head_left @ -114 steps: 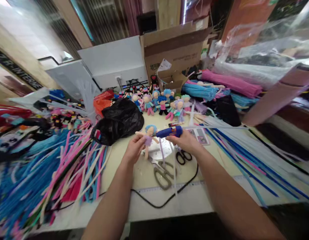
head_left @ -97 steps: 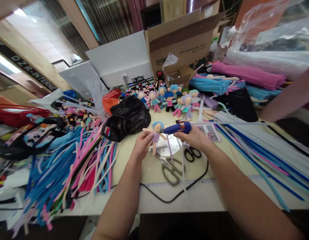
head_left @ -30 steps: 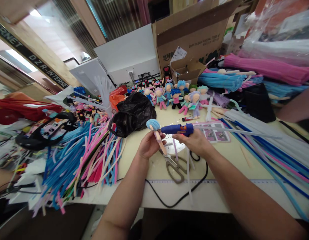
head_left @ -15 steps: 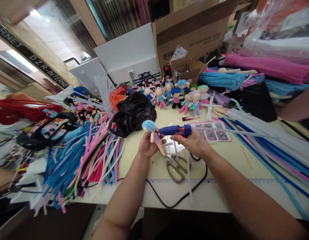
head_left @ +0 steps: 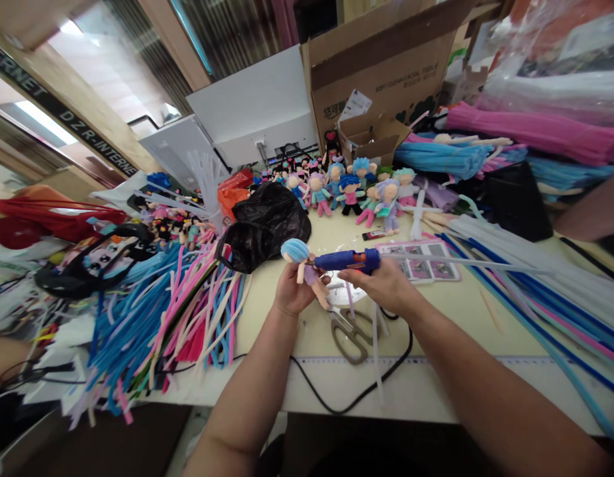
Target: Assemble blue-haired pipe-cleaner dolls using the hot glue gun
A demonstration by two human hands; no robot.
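Left fingers (head_left: 326,281) hold a blue-haired, lilac-clad fuzzy doll (head_left: 310,275). Right fingers (head_left: 352,273) grip a blue plastic glue gun (head_left: 340,260), nozzle (head_left: 313,262) leftward toward it.

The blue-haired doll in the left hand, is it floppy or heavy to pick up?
The doll is probably light, being small and fuzzy-looking. Its leg juts out fairly straight, so it may hold its shape rather than flop. Stood up, it could tip, as its head looks big beside that thin leg.
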